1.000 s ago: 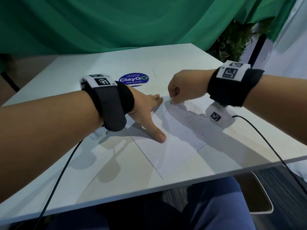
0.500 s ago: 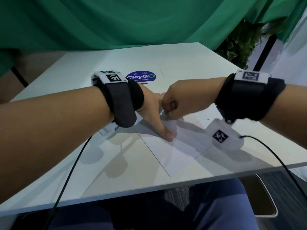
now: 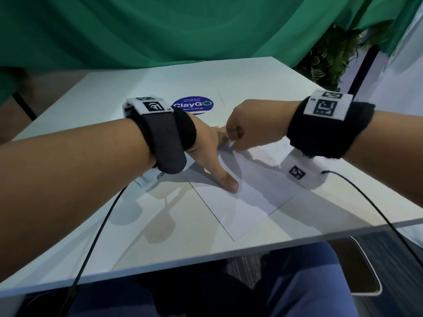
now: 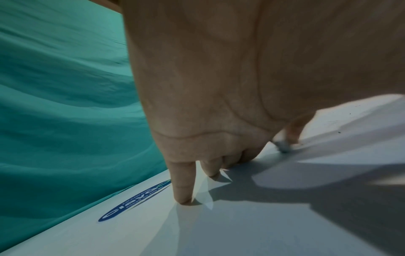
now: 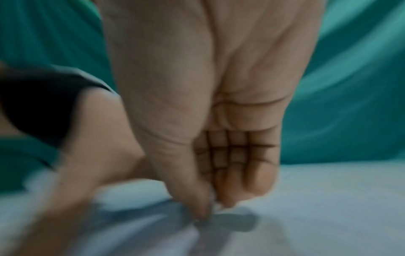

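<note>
I have the left hand (image 3: 207, 148) spread flat, fingers straight, pressing the sheet of paper (image 3: 251, 202) onto the worktop (image 3: 171, 225) toward its 6 o'clock edge. The right hand (image 3: 251, 124) pinches the sheet's 12 o'clock corner (thumb against curled fingers), with the ClayGo sticker (image 3: 192, 105) at 11 o'clock beyond.

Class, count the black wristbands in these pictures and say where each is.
2. The left wristband sits behind the left hand, which presses the paper; the right wristband sits behind the right hand, which pinches the paper's corner.
</note>
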`<state>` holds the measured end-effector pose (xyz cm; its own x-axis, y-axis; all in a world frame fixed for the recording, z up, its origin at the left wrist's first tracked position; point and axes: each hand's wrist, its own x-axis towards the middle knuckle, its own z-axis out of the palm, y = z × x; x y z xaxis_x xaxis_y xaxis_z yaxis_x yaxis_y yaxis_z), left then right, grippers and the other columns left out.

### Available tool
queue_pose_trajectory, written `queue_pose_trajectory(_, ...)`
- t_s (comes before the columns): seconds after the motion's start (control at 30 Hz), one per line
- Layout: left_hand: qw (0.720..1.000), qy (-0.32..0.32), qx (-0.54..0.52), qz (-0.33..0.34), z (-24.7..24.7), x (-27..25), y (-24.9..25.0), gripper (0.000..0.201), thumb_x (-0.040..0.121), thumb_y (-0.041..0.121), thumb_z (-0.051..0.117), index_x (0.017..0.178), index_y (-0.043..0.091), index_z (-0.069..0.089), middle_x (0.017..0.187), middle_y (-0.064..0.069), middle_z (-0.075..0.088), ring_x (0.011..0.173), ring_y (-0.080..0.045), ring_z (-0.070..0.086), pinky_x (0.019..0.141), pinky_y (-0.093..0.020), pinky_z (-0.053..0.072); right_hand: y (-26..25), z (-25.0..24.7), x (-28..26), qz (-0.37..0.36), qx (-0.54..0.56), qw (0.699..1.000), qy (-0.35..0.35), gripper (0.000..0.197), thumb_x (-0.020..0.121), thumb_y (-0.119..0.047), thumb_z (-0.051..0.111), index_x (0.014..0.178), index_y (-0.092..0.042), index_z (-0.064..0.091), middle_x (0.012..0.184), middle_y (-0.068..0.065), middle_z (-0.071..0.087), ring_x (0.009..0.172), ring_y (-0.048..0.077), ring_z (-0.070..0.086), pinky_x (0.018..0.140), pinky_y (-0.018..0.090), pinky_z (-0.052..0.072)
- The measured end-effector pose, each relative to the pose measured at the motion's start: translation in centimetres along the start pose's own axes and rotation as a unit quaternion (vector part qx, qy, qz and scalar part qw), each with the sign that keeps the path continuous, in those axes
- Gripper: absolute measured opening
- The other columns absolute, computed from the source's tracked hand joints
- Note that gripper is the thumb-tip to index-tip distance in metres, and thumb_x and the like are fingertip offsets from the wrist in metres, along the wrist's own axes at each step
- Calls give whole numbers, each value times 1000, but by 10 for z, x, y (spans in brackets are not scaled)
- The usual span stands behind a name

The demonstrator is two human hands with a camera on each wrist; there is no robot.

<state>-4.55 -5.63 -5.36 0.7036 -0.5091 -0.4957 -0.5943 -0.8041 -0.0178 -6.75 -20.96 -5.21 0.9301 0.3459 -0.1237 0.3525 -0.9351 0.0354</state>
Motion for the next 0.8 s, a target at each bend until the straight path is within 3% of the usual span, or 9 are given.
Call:
queue_pose_trajectory(0.1,1000,9,-7,-7,0,0,2,109,68,80,75,158,43,26,148,20,35,129,-10,40,102,-25,26,-13,3,-6,-27,16,999,-27,19,88,-41,69,77,-26,69,73,-6,68,68,16,59,64,30,49)
queue_pose_trajectory(0.17,1000,-5,-8,1,-1,0,0,126,61,87,74,163,43,13,159,23,26,141,-8,34,114,-29,26,-2,-2,-4,10,34,999,-23,20,89,-43,70,79,-26,71,74,-6,69,70,18,60,68,31,51)
queue_pose_trajectory(0.23,1000,-20,10,10,-1,-1,-1,143,52,94,71,164,46,-2,170,24,5,155,-9,19,123,-35,19,9,-4,-1,42,30,999,-1,18,88,-39,71,80,-23,72,75,-6,68,75,21,60,69,32,51)
queue_pose_trajectory(0.27,1000,-22,9,8,0,0,-2,143,51,94,71,164,46,-2,170,24,5,156,-10,19,123,-36,20,8,-2,-1,38,21,999,2,17,87,-37,71,80,-22,71,74,-6,67,75,21,59,67,31,50)
queue_pose_trajectory(0.4,1000,-4,-4,25,2,4,-3,123,59,86,76,159,45,18,158,19,28,148,-16,35,107,-31,31,-12,3,-15,-26,25,998,-44,20,89,-44,70,79,-26,70,71,-9,65,66,11,57,60,26,45)
queue_pose_trajectory(0.47,1000,-16,2,21,1,5,-3,133,54,92,74,161,46,11,164,19,21,150,-16,31,114,-34,30,-5,0,-15,-14,45,998,-43,22,88,-46,70,80,-26,72,74,-8,69,67,12,59,60,25,46)
queue_pose_trajectory(0.57,999,-33,4,16,0,7,-6,154,37,101,70,163,47,-1,168,24,10,154,-16,26,122,-42,27,7,-3,-12,27,31,999,-1,17,90,-35,71,83,-20,72,75,-6,67,67,15,56,54,22,38)
queue_pose_trajectory(0.7,999,-29,8,38,2,9,-6,137,37,103,67,156,55,16,168,23,12,154,-18,26,123,-44,29,-11,5,-25,-28,25,999,-30,19,90,-42,69,79,-27,68,70,-10,62,60,6,53,51,16,35)
queue_pose_trajectory(0.8,999,-31,15,28,0,10,-7,148,38,102,67,161,51,2,170,25,-1,158,-13,15,125,-40,20,-3,1,-24,-14,48,998,-34,23,90,-47,69,85,-25,73,75,-9,68,65,9,58,57,18,44)
